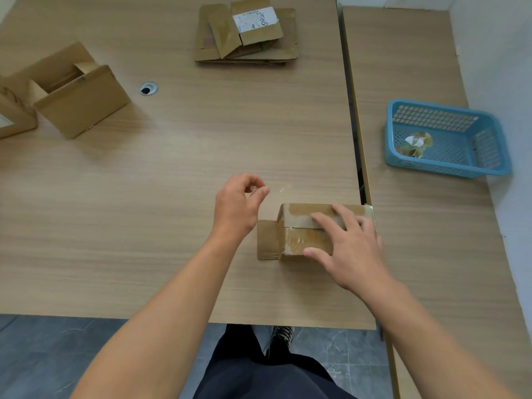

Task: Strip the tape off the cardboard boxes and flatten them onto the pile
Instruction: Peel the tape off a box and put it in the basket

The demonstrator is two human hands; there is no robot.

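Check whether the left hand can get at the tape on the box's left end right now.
Probably yes. The left hand hovers just beside the box, with nothing between them; the right hand covers only the box's right part, so the tape at its left end lies bare.

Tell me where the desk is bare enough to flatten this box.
Bare: the wide middle between the flattened pile, the open box and the taped box; also the near-left desk. Crowded: the far-left edge around that open box.
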